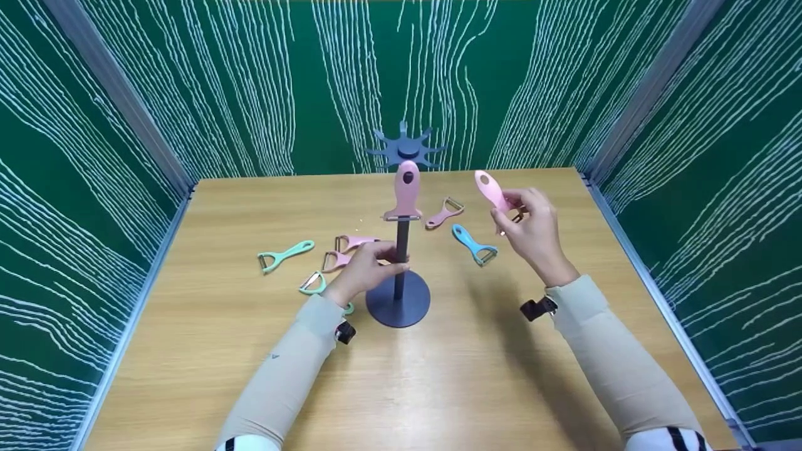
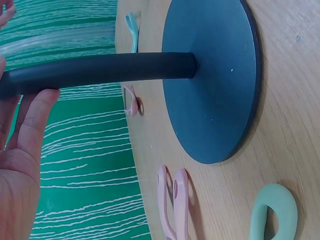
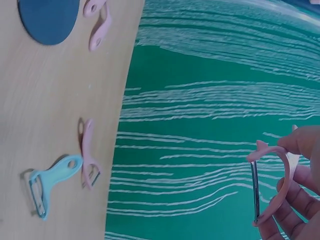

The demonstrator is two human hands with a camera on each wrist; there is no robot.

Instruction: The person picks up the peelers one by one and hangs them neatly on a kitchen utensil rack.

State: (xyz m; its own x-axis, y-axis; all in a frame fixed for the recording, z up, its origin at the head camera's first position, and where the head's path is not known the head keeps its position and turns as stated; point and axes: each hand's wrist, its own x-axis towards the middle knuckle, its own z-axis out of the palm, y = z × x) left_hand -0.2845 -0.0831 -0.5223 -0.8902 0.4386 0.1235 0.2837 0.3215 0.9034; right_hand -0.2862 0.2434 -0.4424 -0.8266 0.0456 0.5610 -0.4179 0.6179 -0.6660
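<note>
My left hand (image 1: 371,270) grips the black post (image 1: 401,254) of a stand a little above its round base (image 1: 399,313); the left wrist view has the fingers around the post (image 2: 110,67). Atop the stand is a ring of hooks (image 1: 406,149), and from a front hook hangs a pink peeler (image 1: 407,188), blade end down. Raised to the right of the stand, my right hand (image 1: 532,225) pinches another pink peeler (image 1: 490,190) near its head, handle pointing up and away. In the right wrist view its metal blade (image 3: 255,192) shows beside the fingers.
Right of the stand lie a blue peeler (image 1: 474,244) and a pink peeler (image 1: 445,213). On the left are a green peeler (image 1: 288,255), two pink peelers (image 1: 337,260) and another green one (image 1: 313,283), partly behind my left hand. Green panels (image 1: 438,81) enclose the wooden table (image 1: 438,388).
</note>
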